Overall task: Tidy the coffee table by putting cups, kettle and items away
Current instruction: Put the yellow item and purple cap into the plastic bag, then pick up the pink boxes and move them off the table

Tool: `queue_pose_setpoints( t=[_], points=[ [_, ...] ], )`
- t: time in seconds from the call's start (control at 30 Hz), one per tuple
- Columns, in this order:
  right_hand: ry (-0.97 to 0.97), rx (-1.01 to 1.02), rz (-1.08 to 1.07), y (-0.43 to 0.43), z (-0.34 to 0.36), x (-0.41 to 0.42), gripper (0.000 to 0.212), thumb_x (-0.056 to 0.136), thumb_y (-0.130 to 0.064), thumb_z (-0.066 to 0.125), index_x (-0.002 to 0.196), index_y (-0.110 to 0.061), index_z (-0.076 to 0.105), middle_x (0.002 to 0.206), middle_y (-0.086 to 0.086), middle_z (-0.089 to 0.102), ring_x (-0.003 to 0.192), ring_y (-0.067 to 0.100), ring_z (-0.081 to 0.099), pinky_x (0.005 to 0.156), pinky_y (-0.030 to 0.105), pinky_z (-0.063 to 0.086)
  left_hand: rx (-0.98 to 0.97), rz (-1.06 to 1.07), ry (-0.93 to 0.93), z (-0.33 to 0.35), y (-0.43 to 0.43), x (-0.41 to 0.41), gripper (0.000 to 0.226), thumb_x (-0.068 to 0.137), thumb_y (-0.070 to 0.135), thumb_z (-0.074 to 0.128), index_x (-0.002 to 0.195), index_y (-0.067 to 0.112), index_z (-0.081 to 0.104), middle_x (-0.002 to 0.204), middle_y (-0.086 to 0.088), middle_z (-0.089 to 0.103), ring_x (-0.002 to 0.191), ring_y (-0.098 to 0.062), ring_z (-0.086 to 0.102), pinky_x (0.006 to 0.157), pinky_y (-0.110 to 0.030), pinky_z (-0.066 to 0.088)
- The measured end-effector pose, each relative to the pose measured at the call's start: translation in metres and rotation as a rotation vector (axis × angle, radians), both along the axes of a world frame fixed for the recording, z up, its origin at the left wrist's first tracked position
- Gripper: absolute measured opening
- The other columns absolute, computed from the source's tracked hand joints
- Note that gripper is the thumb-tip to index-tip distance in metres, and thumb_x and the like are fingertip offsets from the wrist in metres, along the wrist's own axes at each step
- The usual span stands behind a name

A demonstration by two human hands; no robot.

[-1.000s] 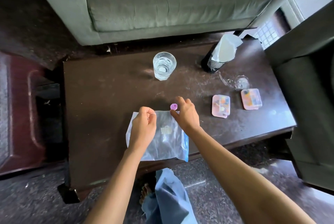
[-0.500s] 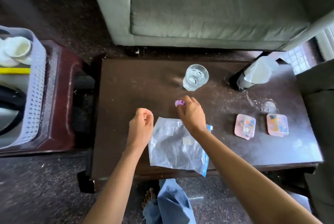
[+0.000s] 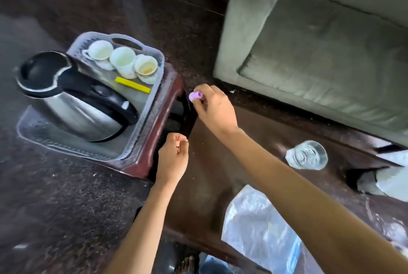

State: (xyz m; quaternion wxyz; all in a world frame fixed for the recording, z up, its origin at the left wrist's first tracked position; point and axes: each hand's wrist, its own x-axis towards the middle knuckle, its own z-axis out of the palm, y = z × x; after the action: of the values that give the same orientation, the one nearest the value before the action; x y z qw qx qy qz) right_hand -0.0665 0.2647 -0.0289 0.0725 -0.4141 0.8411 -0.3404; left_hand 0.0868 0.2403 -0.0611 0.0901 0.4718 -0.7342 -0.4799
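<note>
My right hand (image 3: 213,110) pinches a small purple cap (image 3: 195,96) above the gap between the dark coffee table (image 3: 212,176) and a red stool (image 3: 154,141). My left hand (image 3: 173,158) is curled into a fist at the table's left edge, with nothing visible in it. On the stool stands a grey plastic basket (image 3: 152,97) holding a steel kettle (image 3: 72,97) with a black lid, three white cups (image 3: 122,59) and a yellow stick (image 3: 132,84). A clear plastic bag (image 3: 256,225) lies on the table's near side. A glass of water (image 3: 306,157) stands farther right.
A grey-green sofa (image 3: 320,52) runs behind the table. A black holder with white tissue (image 3: 379,181) sits at the right edge. The floor is dark speckled stone. My foot and blue trouser leg (image 3: 198,262) show below the table.
The view has swung left, bringing the basket into sight. My right hand has carried the purple cap left, off the bag and toward the basket. My left hand has let go of the bag.
</note>
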Motion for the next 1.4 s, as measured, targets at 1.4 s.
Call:
queue_pose_setpoints(
  t=[1.4],
  points=[
    [0.119, 0.158, 0.07, -0.045, 0.028, 0.003, 0.03, 0.088, -0.016, 0.053, 0.117, -0.013, 0.056, 0.102, 0.006, 0.066, 0.101, 0.028, 0.056, 0.07, 0.042, 0.053, 0.034, -0.04, 0.066, 0.013, -0.003, -0.015, 0.009, 0.096, 0.015, 0.047, 0.101, 0.014, 0.053, 0.1, -0.004, 0.067, 0.083, -0.014, 0.059, 0.064, -0.01, 0.035]
  ],
)
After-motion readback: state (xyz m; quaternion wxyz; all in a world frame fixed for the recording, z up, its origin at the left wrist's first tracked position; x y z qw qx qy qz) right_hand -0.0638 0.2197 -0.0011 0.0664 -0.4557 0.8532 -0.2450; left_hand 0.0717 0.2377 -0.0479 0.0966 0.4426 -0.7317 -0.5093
